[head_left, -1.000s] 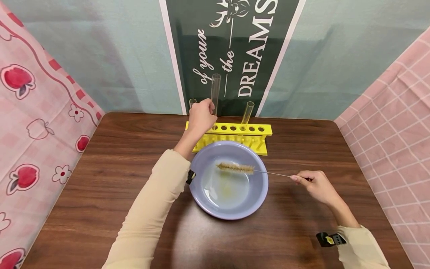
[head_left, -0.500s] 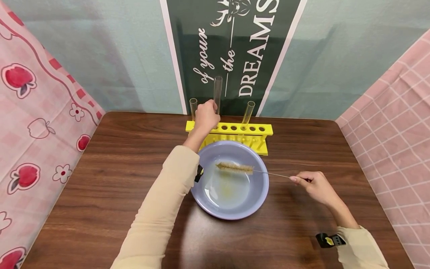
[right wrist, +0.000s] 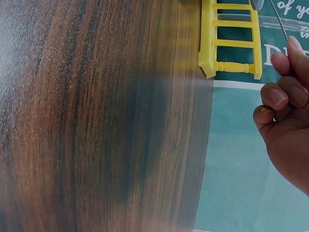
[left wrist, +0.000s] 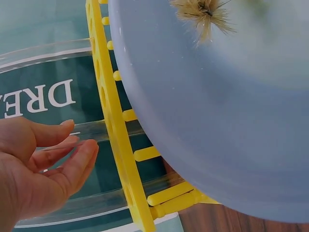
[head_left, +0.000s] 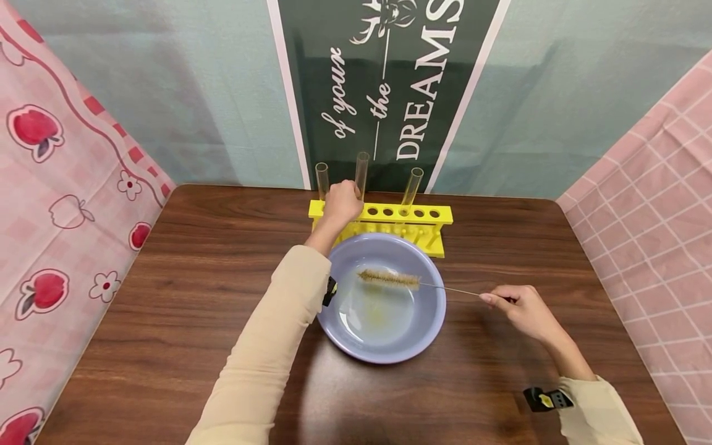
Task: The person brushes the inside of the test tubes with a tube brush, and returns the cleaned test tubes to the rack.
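In the head view my left hand (head_left: 342, 203) is at the left part of the yellow test tube rack (head_left: 442, 215). Its thumb and fingers hold a clear test tube (head_left: 362, 170), whose lower part passes through a rack hole in the left wrist view. My right hand (head_left: 523, 309) grips the thin wire handle of a test tube brush (head_left: 389, 278). The tan bristles lie over the lavender basin (head_left: 381, 355), which contains cloudy, yellowish liquid. Two more test tubes stand in the rack, one at the left end (head_left: 322, 179) and one right of the middle (head_left: 413, 185).
The basin stands right in front of the rack on a dark wood table (head_left: 500, 247). A blue-green cloth backdrop (head_left: 222, 93) with white lettering hangs behind. Pink patterned cloths enclose both sides. Each wrist wears a small black camera.
My left hand has shifted slightly right and then lowered, sinking the test tube into the rack. The left-end tube shows more fully. My right hand and the brush have stayed almost still.
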The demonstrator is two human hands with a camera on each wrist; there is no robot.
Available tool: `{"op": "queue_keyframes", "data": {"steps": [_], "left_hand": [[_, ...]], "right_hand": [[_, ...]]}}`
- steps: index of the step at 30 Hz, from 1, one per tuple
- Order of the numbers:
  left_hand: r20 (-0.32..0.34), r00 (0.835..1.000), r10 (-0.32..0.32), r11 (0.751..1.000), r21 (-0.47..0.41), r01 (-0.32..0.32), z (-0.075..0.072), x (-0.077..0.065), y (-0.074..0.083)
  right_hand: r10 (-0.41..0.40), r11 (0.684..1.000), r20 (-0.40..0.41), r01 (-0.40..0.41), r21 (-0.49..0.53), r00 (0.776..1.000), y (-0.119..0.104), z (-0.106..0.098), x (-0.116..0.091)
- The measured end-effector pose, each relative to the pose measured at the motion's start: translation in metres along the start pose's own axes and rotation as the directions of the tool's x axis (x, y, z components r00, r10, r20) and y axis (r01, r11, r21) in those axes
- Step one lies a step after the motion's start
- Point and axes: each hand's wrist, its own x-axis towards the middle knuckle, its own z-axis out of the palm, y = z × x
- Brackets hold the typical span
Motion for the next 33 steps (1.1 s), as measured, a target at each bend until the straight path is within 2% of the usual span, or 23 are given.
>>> {"op": "queue_keyframes", "data": {"steps": [4,13,22,33], "left_hand": [[0.016,1.000,-0.010,1.000,-0.011,0.010,0.002,0.000,0.000],[0.074,0.994,-0.080,0.996,-0.023,0.082,0.007,0.001,-0.007],[0.062,0.997,-0.036,0.999,0.021,0.034,0.011,0.001,-0.011],[0.069,0.997,-0.042,0.999,0.032,0.040,0.009,-0.003,-0.012]], "right_hand": [[-0.005,1.000,-0.001,0.005,0.002,1.000,-0.001,0.000,0.000],[0.004,1.000,0.013,-0.004,0.002,1.000,0.002,0.001,-0.002],[0.004,1.000,0.011,-0.004,0.008,1.000,0.001,0.000,-0.002],[0.024,1.000,0.038,-0.024,0.013,0.999,0.000,0.000,-0.002]]}}
